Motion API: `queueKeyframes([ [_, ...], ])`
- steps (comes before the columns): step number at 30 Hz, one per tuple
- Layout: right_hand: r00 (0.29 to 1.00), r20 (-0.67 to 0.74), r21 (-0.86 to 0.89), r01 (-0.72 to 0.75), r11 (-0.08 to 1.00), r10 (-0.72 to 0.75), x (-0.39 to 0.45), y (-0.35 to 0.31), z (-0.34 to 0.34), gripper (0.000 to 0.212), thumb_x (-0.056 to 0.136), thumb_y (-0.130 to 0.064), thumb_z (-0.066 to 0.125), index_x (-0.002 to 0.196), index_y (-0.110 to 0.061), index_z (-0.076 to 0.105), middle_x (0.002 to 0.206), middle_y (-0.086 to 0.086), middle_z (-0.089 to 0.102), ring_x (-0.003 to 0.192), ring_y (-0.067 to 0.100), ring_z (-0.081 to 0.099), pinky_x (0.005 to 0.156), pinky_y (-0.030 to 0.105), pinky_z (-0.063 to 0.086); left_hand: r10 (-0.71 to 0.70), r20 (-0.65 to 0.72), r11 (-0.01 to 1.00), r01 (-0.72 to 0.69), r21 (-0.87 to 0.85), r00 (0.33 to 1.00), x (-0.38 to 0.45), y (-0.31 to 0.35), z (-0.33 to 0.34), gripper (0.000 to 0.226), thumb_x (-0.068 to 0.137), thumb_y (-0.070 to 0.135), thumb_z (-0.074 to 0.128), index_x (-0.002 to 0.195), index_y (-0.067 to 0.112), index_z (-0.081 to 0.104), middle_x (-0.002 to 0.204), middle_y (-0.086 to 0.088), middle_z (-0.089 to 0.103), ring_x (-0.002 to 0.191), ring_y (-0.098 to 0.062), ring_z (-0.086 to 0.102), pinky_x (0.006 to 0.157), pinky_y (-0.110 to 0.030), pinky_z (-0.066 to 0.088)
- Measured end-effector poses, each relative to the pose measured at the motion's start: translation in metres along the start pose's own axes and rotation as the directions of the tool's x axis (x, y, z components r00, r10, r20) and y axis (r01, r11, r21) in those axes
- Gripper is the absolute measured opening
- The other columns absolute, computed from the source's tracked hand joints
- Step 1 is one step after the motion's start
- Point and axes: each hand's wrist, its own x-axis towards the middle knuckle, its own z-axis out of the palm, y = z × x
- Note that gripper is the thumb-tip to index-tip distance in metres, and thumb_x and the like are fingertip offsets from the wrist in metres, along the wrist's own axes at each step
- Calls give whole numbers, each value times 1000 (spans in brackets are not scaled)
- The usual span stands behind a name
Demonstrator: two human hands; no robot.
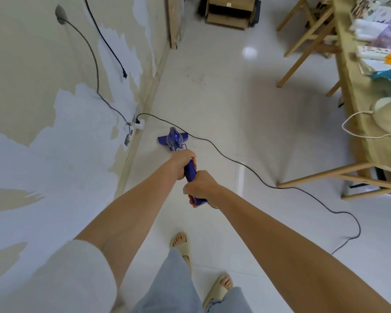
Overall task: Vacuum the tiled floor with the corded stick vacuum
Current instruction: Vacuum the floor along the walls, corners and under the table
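Both arms out front. Left hand forward on stick vacuum handle, fingers wrapped round it. Right hand rear, fingers curled round handle end. Long axis runs away from fingers, up-left toward wall; floor head beyond left hand, on tiled floor near skirting. Cord trails right of fingers, past bench leg. Judgement: next stroke along this axis; watch cord.

Both arms outstretched, left hand grip ahead, right hand behind
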Motion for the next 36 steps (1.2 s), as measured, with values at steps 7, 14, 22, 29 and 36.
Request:
queueKeyframes([
  [7,1000,-20,-22,-9,1000,8,-23,15,-13,24,83,6,54,103,-4,46,68,9,50,48,15,49,38,19,43,-4,-35,995,7,103,999,-23,-14,17,16,78,1,47,63,6,48,57,-10,51,54,-19,50,58,-27,47],
  [14,1000,2,-104,-9,995,9,-75,64,-42,13,83,5,52,88,-5,46,61,8,49,43,15,46,36,16,41,-39,-38,996,42,74,999,-67,-60,58,17,76,2,47,60,6,50,60,-10,54,61,-20,53,68,-28,48],
  [22,1000,-10,-278,-26,960,24,-112,94,-106,15,82,5,55,82,-7,47,63,9,46,45,19,44,38,17,40,-68,-18,979,64,-194,997,-119,-84,112,32,87,1,52,68,17,32,67,-5,44,60,-15,42,55,-22,39],
  [29,1000,-7,-391,19,920,-24,-110,100,-129,13,81,3,56,86,-6,50,63,10,49,44,19,45,40,19,41,-82,1,965,80,-249,997,-127,-83,133,32,88,-1,52,70,16,31,72,-7,44,61,-16,42,61,-23,40],
  [36,1000,-22,-331,6,943,-14,-78,73,-121,14,80,6,52,83,-6,48,59,9,47,44,19,42,38,17,39,-89,-33,972,80,-223,995,-99,-52,118,28,86,0,52,72,16,34,71,-6,45,65,-15,45,68,-24,43],
])
